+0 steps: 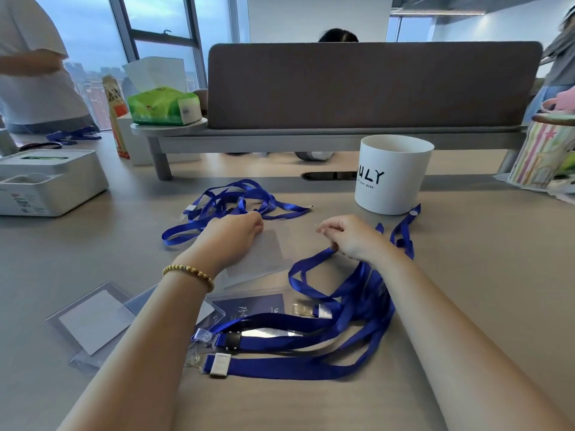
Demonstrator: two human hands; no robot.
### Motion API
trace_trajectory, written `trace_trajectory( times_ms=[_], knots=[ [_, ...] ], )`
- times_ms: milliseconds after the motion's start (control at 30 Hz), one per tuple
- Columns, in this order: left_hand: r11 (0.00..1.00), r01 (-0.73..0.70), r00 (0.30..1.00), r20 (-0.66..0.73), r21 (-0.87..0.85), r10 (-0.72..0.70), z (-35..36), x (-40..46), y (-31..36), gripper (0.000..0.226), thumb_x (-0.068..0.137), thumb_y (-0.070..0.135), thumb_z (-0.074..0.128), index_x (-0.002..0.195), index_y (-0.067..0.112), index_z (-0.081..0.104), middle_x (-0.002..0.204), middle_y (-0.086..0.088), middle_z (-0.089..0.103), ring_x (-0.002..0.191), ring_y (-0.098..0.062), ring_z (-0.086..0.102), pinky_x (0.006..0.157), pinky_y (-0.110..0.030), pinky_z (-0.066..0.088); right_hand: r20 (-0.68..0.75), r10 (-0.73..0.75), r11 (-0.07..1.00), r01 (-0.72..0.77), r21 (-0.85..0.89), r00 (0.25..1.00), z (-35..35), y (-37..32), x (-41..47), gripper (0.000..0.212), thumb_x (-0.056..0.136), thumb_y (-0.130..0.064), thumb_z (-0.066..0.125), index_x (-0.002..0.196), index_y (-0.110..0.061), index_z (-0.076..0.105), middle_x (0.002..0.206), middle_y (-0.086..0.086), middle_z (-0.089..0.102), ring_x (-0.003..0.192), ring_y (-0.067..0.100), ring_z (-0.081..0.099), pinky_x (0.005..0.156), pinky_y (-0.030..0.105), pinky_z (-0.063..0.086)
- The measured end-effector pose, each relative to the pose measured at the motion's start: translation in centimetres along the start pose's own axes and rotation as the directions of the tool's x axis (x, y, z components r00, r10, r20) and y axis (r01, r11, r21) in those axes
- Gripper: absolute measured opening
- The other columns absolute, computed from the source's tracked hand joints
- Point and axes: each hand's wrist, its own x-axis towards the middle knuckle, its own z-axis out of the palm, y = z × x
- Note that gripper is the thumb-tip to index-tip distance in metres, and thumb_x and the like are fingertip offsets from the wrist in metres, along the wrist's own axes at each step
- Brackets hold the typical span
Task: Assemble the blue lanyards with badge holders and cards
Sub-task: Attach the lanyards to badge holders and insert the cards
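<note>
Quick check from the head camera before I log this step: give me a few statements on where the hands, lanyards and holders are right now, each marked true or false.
1. The left hand rests on a clear badge holder. True.
2. The right hand has its grip on a blue lanyard. True.
3. The white cup lies tipped on its side. False: it stands upright.
4. All lanyards sit in one pile. False: a second bunch lies beyond the left hand.
5. A holder with a white card lies to the left of the left forearm. True.
</note>
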Motion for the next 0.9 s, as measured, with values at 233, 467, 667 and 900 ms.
trace_trajectory(
  times_ms=[233, 467, 667, 900],
  knots=[
    [0.976, -0.054, 0.998, -0.036, -0.209, 0.047, 1.3, 0.4, 0.8, 0.021, 0.097, 0.040, 0.033, 0.091, 0.024, 0.046, 0.074, 0.009, 0.050, 0.075, -0.015, 0.051, 0.086, -0.038, 0.040, 0.070, -0.001, 0.996, 0.007, -0.085, 0.998, -0.3, -0.6, -0.6, 0.031, 0.099, -0.031, 0.042, 0.110, -0.017, 0.067, 0.065, 0.004, 0.053, 0.061, 0.016, 0.049, 0.055, 0.017, 0.041],
    [0.959, -0.144, 0.987, -0.107, -0.245, 0.121, 1.2, 0.3, 1.1, 0.018, 0.095, 0.040, 0.038, 0.093, 0.026, 0.049, 0.068, 0.012, 0.048, 0.066, -0.008, 0.047, 0.081, -0.033, 0.039, 0.112, 0.003, 0.989, 0.014, -0.150, 0.994, 0.4, -0.8, 0.0, 0.025, 0.094, -0.028, 0.052, 0.085, -0.017, 0.072, 0.106, 0.010, 0.070, 0.095, 0.024, 0.060, 0.081, 0.032, 0.044],
    [0.963, -0.135, 0.988, -0.108, -0.235, 0.112, 1.3, 0.4, 0.9, 0.026, 0.094, 0.041, 0.039, 0.099, 0.021, 0.055, 0.070, 0.010, 0.050, 0.069, -0.011, 0.049, 0.082, -0.033, 0.039, 0.139, 0.013, 0.986, 0.011, -0.169, 0.990, 0.4, -1.2, -0.3, 0.027, 0.093, -0.035, 0.054, 0.084, -0.017, 0.072, 0.097, 0.011, 0.069, 0.084, 0.018, 0.055, 0.073, 0.028, 0.039],
    [0.963, -0.108, 0.992, -0.097, -0.249, 0.086, 1.5, 0.6, 0.6, 0.026, 0.094, 0.042, 0.040, 0.098, 0.022, 0.055, 0.070, 0.011, 0.050, 0.070, -0.011, 0.048, 0.086, -0.035, 0.040, 0.191, -0.028, 0.996, 0.043, -0.073, 0.981, 0.0, -1.7, -1.1, 0.031, 0.095, -0.035, 0.051, 0.096, -0.012, 0.072, 0.044, -0.017, 0.048, 0.051, 0.005, 0.036, 0.042, 0.011, 0.027]
  ],
)
